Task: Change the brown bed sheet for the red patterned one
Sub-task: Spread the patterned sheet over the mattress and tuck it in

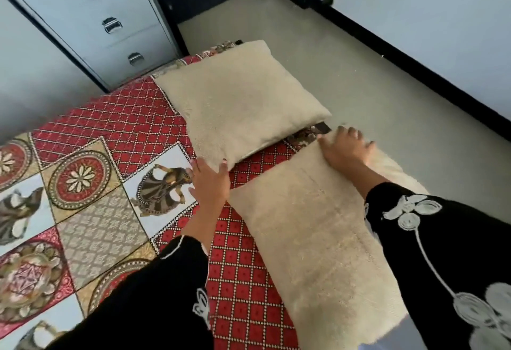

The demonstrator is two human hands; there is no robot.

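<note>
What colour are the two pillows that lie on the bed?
Cream-beige and plain, both the far pillow and the near pillow; the head view shows it.

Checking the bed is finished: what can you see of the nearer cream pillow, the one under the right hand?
The nearer pillow is cream, plush and fuzzy, roughly rectangular. It lies flat on the red patterned sheet along the bed's floor-side edge, apart from the farther pillow. The right hand rests open on its far corner, the black sleeve crossing it.

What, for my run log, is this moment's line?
red patterned sheet spread | left hand touches far pillow | right hand rests on near pillow
</note>
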